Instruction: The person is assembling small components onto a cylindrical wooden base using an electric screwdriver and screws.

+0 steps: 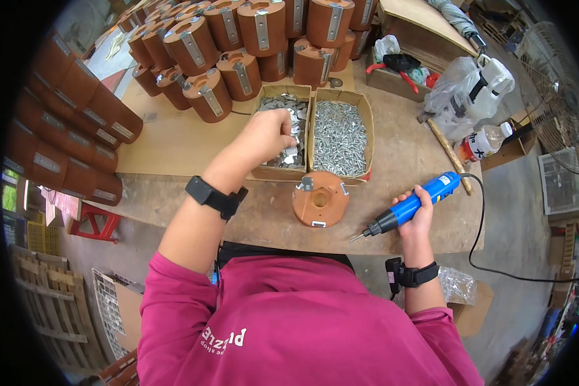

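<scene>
My left hand (267,133) reaches into a cardboard box (264,172) of small flat metal plates and its fingers pinch some of them. My right hand (416,209) grips a blue corded electric screwdriver (410,206), its tip pointing down-left toward the bench. Between the hands a round brown insulator-like part (320,199) stands on the wooden bench (174,138), with small metal clips on its top rim. A second cardboard box (365,112) right beside the first holds silvery screws.
Many brown cylindrical parts (238,38) with metal strips are stacked at the back and along the left (77,122). A hammer (447,148), a plastic bag (463,87) and a bottle (486,141) lie at the right. A red stool (93,222) stands below left.
</scene>
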A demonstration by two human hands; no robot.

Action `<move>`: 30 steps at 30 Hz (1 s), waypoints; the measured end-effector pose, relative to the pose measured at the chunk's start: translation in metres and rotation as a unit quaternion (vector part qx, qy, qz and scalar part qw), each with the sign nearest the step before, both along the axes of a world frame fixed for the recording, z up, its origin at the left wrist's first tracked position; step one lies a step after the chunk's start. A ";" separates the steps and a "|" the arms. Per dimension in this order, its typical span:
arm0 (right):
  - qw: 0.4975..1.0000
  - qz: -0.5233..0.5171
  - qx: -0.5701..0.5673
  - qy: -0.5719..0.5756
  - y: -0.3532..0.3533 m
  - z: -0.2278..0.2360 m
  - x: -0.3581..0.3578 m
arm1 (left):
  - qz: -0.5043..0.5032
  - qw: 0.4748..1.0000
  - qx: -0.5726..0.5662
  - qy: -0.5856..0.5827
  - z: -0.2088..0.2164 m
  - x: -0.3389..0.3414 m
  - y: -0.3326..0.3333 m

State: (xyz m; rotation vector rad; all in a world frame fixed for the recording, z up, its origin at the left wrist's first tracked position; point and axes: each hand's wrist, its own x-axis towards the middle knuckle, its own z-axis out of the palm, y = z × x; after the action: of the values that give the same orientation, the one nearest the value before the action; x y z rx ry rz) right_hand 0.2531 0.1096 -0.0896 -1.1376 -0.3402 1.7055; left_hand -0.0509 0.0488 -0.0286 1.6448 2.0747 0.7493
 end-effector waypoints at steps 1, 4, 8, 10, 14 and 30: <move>1.000 0.004 0.005 -0.002 0.001 -0.002 0.001 | 0.012 1.000 -0.003 -0.028 0.001 -0.003 -0.001; 1.000 0.004 0.011 -0.006 0.000 -0.001 0.000 | 0.063 0.981 -0.015 -0.184 0.012 -0.004 -0.008; 1.000 0.013 0.011 -0.003 0.000 -0.002 0.001 | 0.071 0.965 -0.020 -0.252 -0.005 -0.014 -0.011; 1.000 0.007 0.011 -0.009 -0.001 -0.001 0.001 | 0.074 0.963 -0.008 -0.259 -0.005 -0.008 -0.009; 1.000 0.012 0.010 -0.011 0.000 -0.004 0.001 | 0.083 0.988 0.024 -0.126 -0.026 -0.009 -0.007; 1.000 0.004 0.028 -0.012 -0.003 -0.002 0.001 | -0.147 0.958 0.211 0.127 0.039 0.074 -0.084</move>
State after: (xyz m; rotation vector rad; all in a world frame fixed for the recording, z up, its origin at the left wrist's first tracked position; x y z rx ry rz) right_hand 0.2536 0.1066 -0.0919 -1.1183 -0.4064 1.6806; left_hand 0.0232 -0.0357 0.0099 2.3317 1.8470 0.9674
